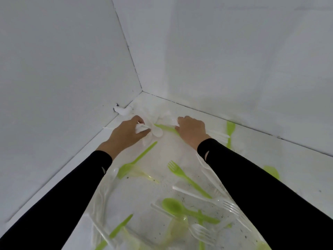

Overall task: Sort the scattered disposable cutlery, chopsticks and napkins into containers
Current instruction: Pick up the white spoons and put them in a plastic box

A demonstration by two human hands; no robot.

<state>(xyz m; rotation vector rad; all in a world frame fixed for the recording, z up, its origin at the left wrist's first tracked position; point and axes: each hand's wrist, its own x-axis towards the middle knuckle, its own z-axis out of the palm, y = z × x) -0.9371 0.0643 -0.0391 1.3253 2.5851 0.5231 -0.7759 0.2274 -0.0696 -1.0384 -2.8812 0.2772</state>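
My left hand [126, 133] grips a bunch of white plastic spoons [153, 131] near the corner of the white floor. My right hand [191, 130] is curled over white cutlery [219, 135] whose handles stick out to its right. A green utensil [166, 128] lies between the two hands. White napkins [155, 114] sit crumpled just behind the hands. Green knives [142, 156], a green fork [187, 178], a green spoon [182, 208] and clear forks [201, 233] lie scattered closer to me.
Two white walls meet at a corner [142, 91] right behind the hands. A clear plastic container [227, 222] lies among the cutlery at the bottom. More green spoons [230, 129] lie along the right wall. Dark specks dot the floor.
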